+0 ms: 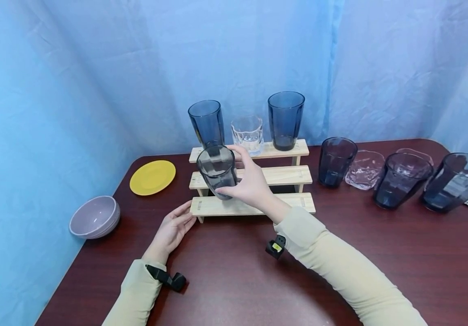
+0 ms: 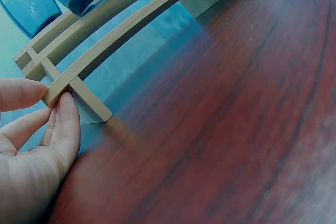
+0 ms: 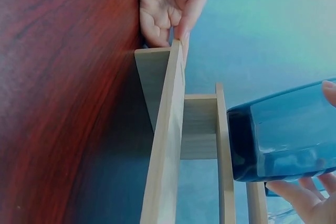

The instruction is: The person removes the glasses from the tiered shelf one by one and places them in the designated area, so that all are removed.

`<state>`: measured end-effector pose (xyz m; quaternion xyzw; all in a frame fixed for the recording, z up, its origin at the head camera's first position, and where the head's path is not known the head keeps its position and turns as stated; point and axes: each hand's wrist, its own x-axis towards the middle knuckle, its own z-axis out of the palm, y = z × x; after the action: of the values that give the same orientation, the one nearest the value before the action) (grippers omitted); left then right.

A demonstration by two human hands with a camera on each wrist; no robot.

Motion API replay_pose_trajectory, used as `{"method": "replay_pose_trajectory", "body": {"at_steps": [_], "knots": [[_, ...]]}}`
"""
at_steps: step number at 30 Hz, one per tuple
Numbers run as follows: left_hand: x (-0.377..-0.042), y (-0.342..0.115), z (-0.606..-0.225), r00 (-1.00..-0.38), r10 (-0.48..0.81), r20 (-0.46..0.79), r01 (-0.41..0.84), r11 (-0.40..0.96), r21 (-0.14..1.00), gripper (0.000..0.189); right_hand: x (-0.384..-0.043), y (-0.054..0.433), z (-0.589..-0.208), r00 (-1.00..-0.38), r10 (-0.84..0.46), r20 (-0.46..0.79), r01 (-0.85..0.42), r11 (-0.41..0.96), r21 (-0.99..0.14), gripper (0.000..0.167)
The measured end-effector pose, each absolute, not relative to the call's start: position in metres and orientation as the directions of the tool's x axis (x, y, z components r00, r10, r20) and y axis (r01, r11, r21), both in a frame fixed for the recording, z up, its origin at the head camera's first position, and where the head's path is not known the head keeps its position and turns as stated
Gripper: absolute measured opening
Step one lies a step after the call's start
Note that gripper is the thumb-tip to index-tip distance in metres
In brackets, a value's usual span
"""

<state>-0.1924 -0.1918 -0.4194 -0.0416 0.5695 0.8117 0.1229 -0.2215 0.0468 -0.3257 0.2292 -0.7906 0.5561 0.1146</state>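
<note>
My right hand (image 1: 250, 181) grips a dark grey-blue glass tumbler (image 1: 216, 170) around its side, slightly tilted, near the left end of the middle step of a three-tier wooden rack (image 1: 254, 206). In the right wrist view the tumbler (image 3: 286, 135) has its base close beside the middle step; whether they touch I cannot tell. My left hand (image 1: 173, 228) pinches the left end of the lowest step, thumb and fingers on opposite faces of the board in the left wrist view. On the top tier stand two blue tumblers (image 1: 286, 120) with a short clear glass (image 1: 248, 133) between them.
Right of the rack, several dark tumblers (image 1: 336, 163) and clear tinted glasses (image 1: 365, 170) stand on the dark red table (image 1: 234, 280). A yellow plate (image 1: 152, 177) and a lilac bowl (image 1: 95, 217) lie at the left. Blue curtains (image 1: 234, 54) hang behind the table.
</note>
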Motion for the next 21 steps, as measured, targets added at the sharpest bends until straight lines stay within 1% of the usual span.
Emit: {"method": "replay_pose_trajectory", "body": {"at_steps": [5, 10, 16, 21], "knots": [[-0.194, -0.191, -0.420, -0.966, 0.147, -0.211, -0.248, -0.316, 0.916, 0.056, -0.214, 0.054, -0.327, -0.876, -0.228, 0.426, -0.477, 0.270, -0.836, 0.094], [-0.193, -0.192, -0.422, -0.967, 0.148, -0.209, -0.247, -0.322, 0.914, 0.056, -0.208, 0.064, -0.333, -0.890, -0.240, 0.387, -0.443, 0.266, -0.856, 0.095], [-0.193, -0.192, -0.422, -0.968, 0.155, -0.195, -0.236, -0.316, 0.919, 0.056, -0.201, 0.082, -0.342, -0.903, -0.247, 0.352, -0.415, 0.289, -0.863, 0.094], [-0.194, -0.191, -0.421, -0.969, 0.151, -0.197, -0.236, -0.315, 0.919, 0.056, -0.193, 0.098, -0.342, -0.918, -0.233, 0.320, -0.379, 0.279, -0.882, 0.094]]}}
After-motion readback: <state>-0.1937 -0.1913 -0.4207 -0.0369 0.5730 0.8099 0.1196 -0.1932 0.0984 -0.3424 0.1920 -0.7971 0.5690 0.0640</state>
